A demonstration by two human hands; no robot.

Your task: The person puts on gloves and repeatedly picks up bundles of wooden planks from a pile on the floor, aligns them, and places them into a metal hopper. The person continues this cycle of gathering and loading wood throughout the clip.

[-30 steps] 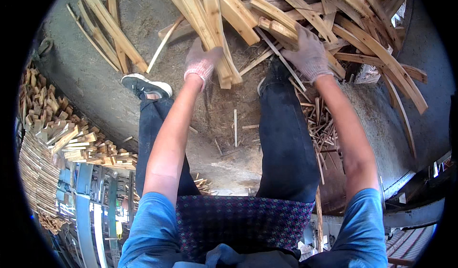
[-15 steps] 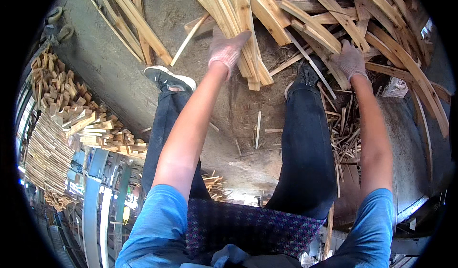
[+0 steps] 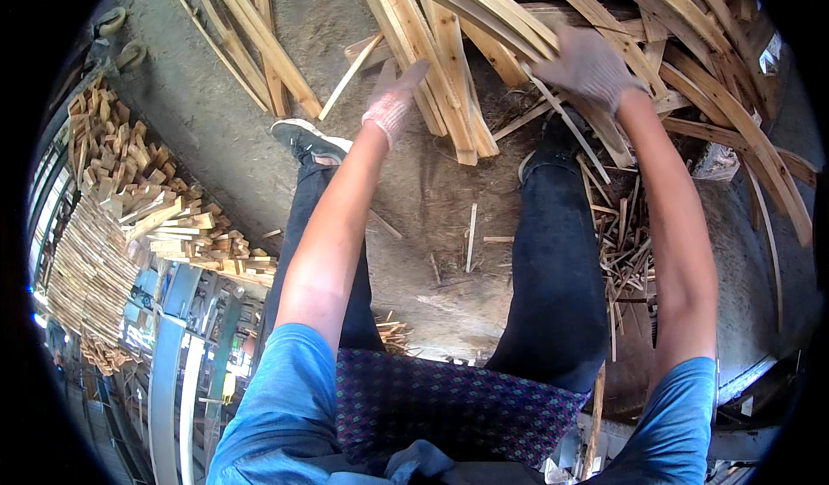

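My left hand, in a pale knitted glove, is beside a bundle of long wooden slats lying in front of me. Its thumb and fingers are apart, and the thumb reaches the edge of the bundle. Toward the right, my gloved right hand is closed on the near end of a wooden slat, which slants away to the far left over other slats. That hand is slightly blurred, and its fingertips are partly hidden.
A heap of curved slats fills the far right. Several loose slats lie at the far left. Thin offcuts litter the floor by my right leg. Stacked wood pieces stand at the left, near metal framing.
My right hand has moved left and away from the heap, bringing a slat toward the bundle. My left hand has loosened from the bundle and shifted slightly left.
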